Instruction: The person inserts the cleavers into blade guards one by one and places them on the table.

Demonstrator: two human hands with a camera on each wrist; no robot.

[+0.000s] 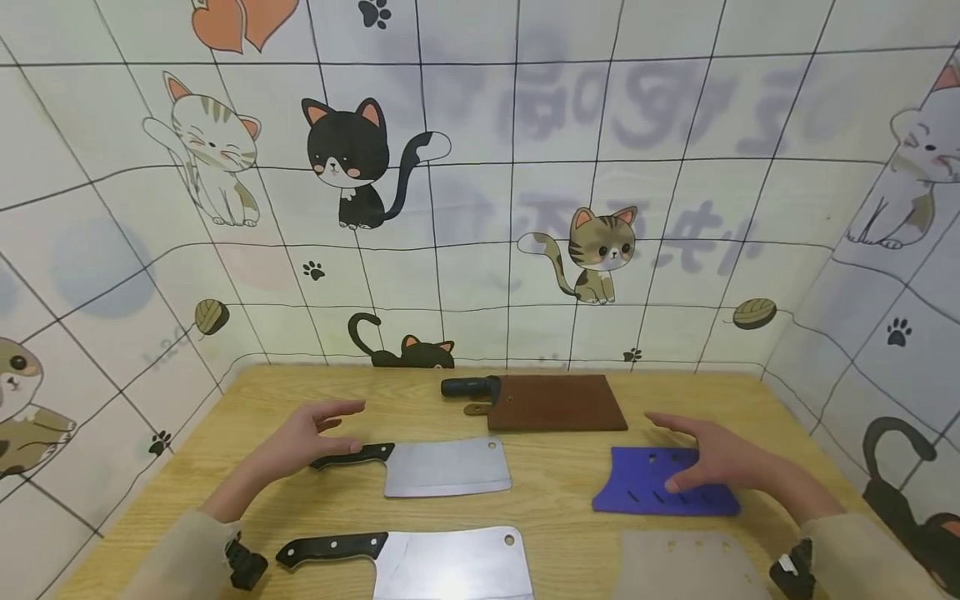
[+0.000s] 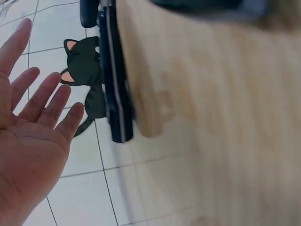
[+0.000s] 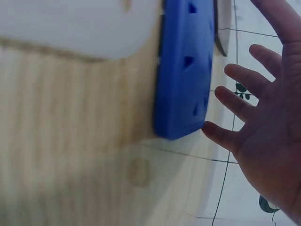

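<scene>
Right hand point(image 1: 722, 457) above flat, slotted blue panel point(image 1: 643, 478)

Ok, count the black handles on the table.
3: the near handle, at front left; the middle handle, partly hidden by the left hand; the back handle, left of the brown sheath.

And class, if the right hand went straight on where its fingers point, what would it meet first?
The right hand would probably meet the brown sheath first, unless it passes above; depth is unclear.
</scene>
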